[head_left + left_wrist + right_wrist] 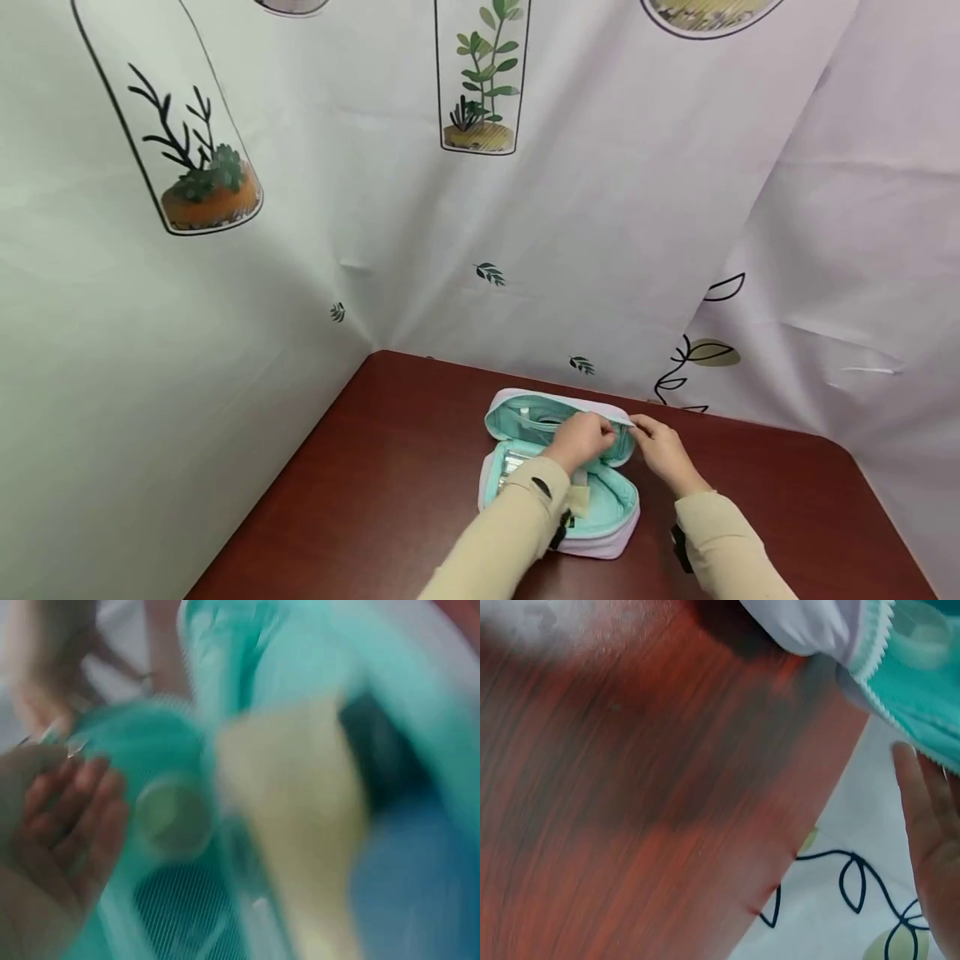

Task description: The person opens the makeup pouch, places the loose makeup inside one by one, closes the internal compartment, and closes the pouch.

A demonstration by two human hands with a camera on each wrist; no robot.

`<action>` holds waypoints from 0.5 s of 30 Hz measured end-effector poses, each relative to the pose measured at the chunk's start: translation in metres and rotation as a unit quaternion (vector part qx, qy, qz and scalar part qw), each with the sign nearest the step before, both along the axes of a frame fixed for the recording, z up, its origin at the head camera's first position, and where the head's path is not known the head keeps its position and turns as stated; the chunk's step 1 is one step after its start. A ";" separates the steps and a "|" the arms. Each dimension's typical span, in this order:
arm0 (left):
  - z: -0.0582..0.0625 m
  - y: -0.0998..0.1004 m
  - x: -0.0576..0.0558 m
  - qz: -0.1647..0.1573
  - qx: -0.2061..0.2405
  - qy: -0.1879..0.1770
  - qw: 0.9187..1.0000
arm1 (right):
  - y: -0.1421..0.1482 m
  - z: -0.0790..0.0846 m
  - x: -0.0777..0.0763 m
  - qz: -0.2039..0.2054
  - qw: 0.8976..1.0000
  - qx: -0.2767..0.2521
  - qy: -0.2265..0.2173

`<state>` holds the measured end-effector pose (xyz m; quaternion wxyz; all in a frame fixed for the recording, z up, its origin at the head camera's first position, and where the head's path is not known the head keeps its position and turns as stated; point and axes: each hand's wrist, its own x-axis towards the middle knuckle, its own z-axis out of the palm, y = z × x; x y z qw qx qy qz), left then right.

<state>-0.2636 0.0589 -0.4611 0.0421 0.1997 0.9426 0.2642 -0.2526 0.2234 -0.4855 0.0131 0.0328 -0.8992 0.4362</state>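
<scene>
A pale lilac zip case [622, 543] with turquoise lining lies opened on the table, its lid [517, 400] tipped back toward the wall. Over the lid's right part, my left hand [581, 440] pinches a small shiny piece at the lid edge, which looks like the zipper pull; the left wrist view is blurred. My right hand [666, 454] grips the lid's right corner, thumb and fingers at its rim. A mesh pocket [169, 900] in the lid holds a round item [174, 817]. In the base lie a beige piece [292, 802] and silvery packs [513, 461], partly behind my left arm.
The case stands on a dark red-brown wooden table [390, 467]. White cloth [420, 250] printed with plants hangs behind and to the left of it. The table's back edge runs close behind the lid.
</scene>
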 end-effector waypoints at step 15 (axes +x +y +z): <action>-0.029 0.036 0.005 0.115 0.050 0.110 0.986 | 0.013 -0.007 0.004 0.026 0.993 -0.099 -0.057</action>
